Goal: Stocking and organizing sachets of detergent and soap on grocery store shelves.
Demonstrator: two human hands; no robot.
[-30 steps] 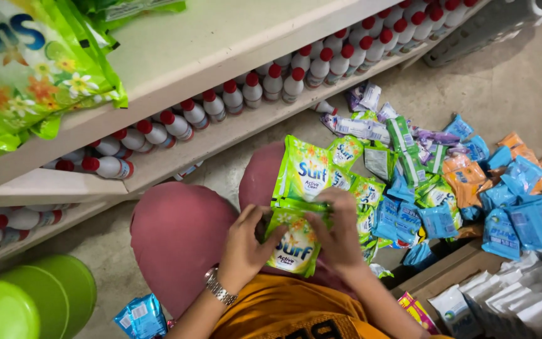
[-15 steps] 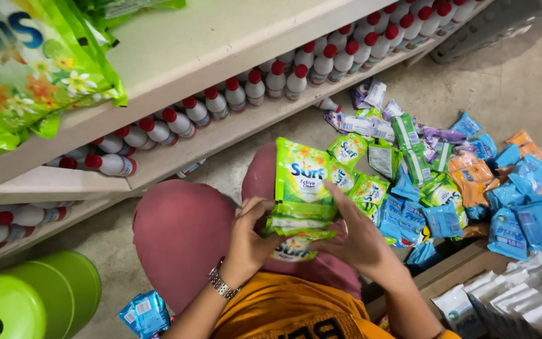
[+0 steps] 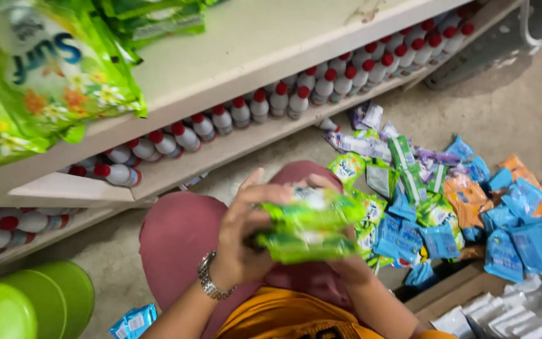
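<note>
A stack of small green detergent sachets (image 3: 308,227) is lifted in front of my knees, blurred by motion. My left hand (image 3: 241,238), with a metal watch on the wrist, grips the stack's left end, fingers spread upward. Beneath and to the right of the stack, my right hand (image 3: 346,267) supports it, mostly hidden by the sachets. I sit on the floor in dark red trousers and an orange shirt.
A heap of green, blue, orange and purple sachets (image 3: 446,201) lies on the floor at right. A white shelf (image 3: 233,69) above holds large green detergent bags (image 3: 39,81); red-capped white bottles (image 3: 252,107) line the lower shelf. A green stool (image 3: 26,301) stands lower left, a cardboard box (image 3: 453,292) lower right.
Both hands gathered the green sachets from my lap into one stack and raised it; the upright sachet joined the stack. The camera moved closer.
</note>
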